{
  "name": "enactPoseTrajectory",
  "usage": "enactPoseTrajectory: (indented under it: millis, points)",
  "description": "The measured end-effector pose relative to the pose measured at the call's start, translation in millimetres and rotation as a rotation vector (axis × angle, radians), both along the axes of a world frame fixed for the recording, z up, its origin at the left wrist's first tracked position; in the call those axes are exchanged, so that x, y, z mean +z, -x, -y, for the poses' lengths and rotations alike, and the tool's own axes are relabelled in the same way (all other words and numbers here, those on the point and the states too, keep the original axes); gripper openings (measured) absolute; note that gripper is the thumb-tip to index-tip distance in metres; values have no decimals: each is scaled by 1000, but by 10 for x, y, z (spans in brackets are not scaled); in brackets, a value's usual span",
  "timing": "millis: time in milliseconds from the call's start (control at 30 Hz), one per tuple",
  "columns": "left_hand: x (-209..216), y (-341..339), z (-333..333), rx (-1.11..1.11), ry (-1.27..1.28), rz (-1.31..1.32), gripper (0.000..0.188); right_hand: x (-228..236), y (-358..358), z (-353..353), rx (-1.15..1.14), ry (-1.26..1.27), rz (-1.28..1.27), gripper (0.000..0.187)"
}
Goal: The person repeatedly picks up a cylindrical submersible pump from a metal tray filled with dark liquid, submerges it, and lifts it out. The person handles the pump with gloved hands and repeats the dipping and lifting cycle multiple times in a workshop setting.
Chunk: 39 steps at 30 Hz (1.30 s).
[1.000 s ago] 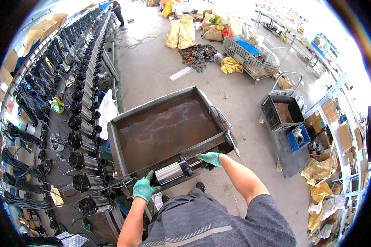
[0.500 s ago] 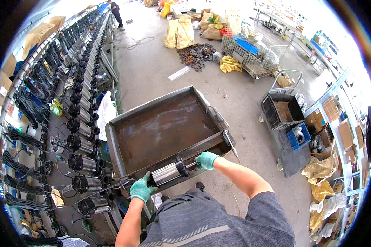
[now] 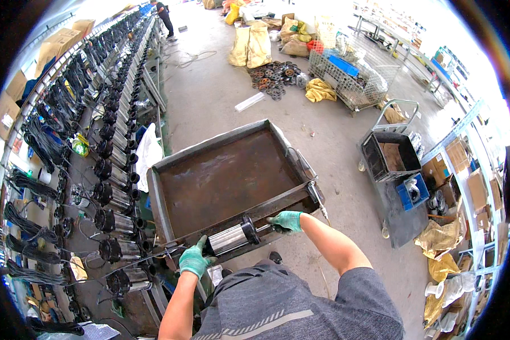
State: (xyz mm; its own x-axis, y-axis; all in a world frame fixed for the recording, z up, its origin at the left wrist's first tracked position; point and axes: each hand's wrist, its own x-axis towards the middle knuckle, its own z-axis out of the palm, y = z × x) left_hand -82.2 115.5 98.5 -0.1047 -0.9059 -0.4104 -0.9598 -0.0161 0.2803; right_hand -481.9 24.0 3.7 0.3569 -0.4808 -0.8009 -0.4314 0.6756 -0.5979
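In the head view, the silver cylinder (image 3: 229, 239) lies along the near edge of the metal tank (image 3: 209, 147). Apart, the left hand (image 3: 194, 260) clasps its left end; the right hand (image 3: 287, 221) closes around the slim shaft (image 3: 263, 228) opposite. It looks heavy, rigid, perhaps slippery; the black end caps (image 3: 249, 229) seem the surest hold. Left of the tank, similar cylinders (image 3: 119, 224) line a bench (image 3: 96, 306); a dark cable (image 3: 158, 256) at its near-left corner could snag. Right of the tank stands a trolley (image 3: 402, 226).

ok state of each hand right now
Left hand: at one end of the silver cylinder; grip can't be told.
Right hand: fingers curled by the shaft; hold hidden.
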Motion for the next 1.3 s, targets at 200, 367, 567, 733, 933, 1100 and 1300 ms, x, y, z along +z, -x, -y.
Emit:
enactPoseTrajectory:
  millis: [200,367,567,733,933,1100,1300]
  points:
    - [36,10,-23,29,-18,16,100,237,-40,-177,-212,74,453,13]
    - [58,34,3,22,-34,14,99,142,54,-151,-167,-27,488,26]
    - [69,30,-13,24,-22,2,100,360,14,-31,59,47,369,59]
    - [24,13,-4,9,-13,5,99,501,-307,82,723,378,-364,39]
    - [-77,-40,-25,18,17,-25,100,624,-234,-49,256,366,-106,29]
    - [83,54,5,35,-40,15,99,366,-200,-126,-166,210,196,26]
    - [94,57,0,23,-30,22,99,-64,-116,-94,-116,294,354,31]
